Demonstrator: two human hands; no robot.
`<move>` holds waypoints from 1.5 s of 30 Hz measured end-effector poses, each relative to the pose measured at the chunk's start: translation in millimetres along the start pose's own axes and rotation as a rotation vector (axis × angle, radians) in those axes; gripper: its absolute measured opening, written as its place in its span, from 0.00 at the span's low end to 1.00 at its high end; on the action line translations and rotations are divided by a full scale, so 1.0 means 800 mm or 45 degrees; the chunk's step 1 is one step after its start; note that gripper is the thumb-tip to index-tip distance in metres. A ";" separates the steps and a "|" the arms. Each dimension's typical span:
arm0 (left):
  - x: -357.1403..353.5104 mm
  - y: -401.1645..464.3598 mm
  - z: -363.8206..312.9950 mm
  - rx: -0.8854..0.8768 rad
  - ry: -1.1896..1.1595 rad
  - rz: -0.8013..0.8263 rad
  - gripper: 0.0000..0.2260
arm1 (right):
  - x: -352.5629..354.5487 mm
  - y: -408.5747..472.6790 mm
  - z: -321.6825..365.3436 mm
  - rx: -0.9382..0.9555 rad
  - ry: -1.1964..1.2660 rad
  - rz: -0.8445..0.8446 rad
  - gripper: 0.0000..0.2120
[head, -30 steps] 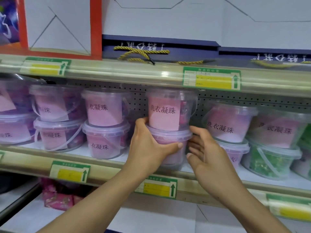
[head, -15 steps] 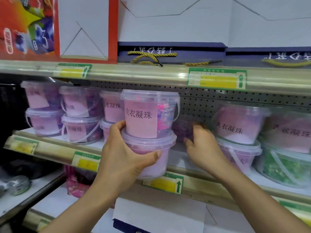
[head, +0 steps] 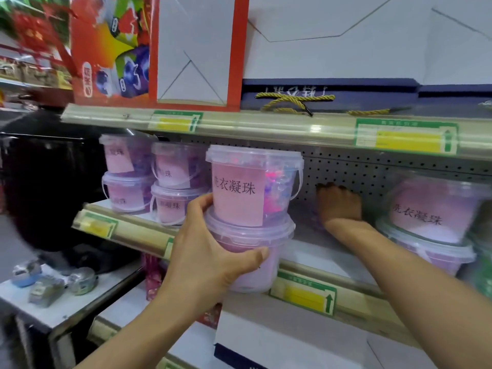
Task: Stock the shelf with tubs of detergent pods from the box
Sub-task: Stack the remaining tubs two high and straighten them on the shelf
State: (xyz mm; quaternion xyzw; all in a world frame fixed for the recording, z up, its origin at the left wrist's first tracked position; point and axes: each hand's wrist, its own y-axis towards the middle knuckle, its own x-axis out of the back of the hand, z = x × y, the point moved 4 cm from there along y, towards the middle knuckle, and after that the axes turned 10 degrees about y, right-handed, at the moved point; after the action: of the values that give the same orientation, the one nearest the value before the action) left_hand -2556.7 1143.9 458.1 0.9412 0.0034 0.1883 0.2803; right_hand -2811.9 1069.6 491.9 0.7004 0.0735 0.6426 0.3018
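My left hand (head: 210, 251) grips a stack of two clear tubs with pink labels: the lower tub (head: 255, 251) in my palm, the upper tub (head: 247, 187) resting on it. The stack is off the shelf, out in front of its edge. My right hand (head: 339, 203) reaches deep into the gap on the shelf (head: 319, 255), near the pegboard back, over a dim purple tub that is mostly hidden; whether it grips it I cannot tell. More stacked tubs stand at the left (head: 173, 187) and right (head: 426, 217).
The upper shelf's rail (head: 266, 126) with price tags hangs low above the tubs. Boxes (head: 186, 49) sit on top. A green tub (head: 482, 262) is at the far right. A lower white ledge (head: 66, 302) at the left holds small metal tins.
My left hand has pulled the two-tub stack forward and off the shelf. My right hand has pushed further back into the freed gap. The view has shifted left.
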 end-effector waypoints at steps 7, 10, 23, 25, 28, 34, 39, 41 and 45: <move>0.012 0.001 0.016 -0.014 -0.038 0.008 0.45 | 0.006 -0.037 -0.012 -0.028 0.448 0.068 0.14; 0.017 0.001 0.021 0.001 -0.051 0.010 0.44 | 0.016 -0.043 -0.016 -0.102 0.459 0.075 0.24; 0.030 0.006 0.026 0.025 -0.069 -0.007 0.38 | 0.026 -0.040 0.005 0.087 0.581 0.178 0.02; 0.030 0.005 0.026 0.025 -0.070 -0.013 0.39 | 0.024 -0.039 -0.010 0.045 0.464 0.123 0.12; 0.030 0.005 0.025 0.024 -0.068 -0.012 0.42 | 0.023 -0.031 -0.008 -0.007 0.470 0.024 0.19; 0.030 0.004 0.026 0.022 -0.063 -0.014 0.42 | 0.011 -0.028 0.036 0.075 0.258 0.128 0.22; 0.035 0.004 0.028 0.020 -0.074 -0.024 0.41 | 0.010 -0.028 0.013 0.107 0.585 0.156 0.16; 0.036 0.004 0.030 0.022 -0.078 -0.036 0.43 | 0.008 -0.029 -0.001 0.115 0.714 0.140 0.14; 0.035 0.004 0.031 0.019 -0.074 -0.040 0.42 | 0.001 -0.022 -0.014 -0.017 0.671 0.094 0.15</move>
State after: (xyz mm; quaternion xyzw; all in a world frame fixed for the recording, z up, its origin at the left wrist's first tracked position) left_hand -2521.8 1131.3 450.6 0.9481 0.0113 0.1566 0.2763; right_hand -2817.1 1087.9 483.5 0.5093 0.1197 0.8138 0.2530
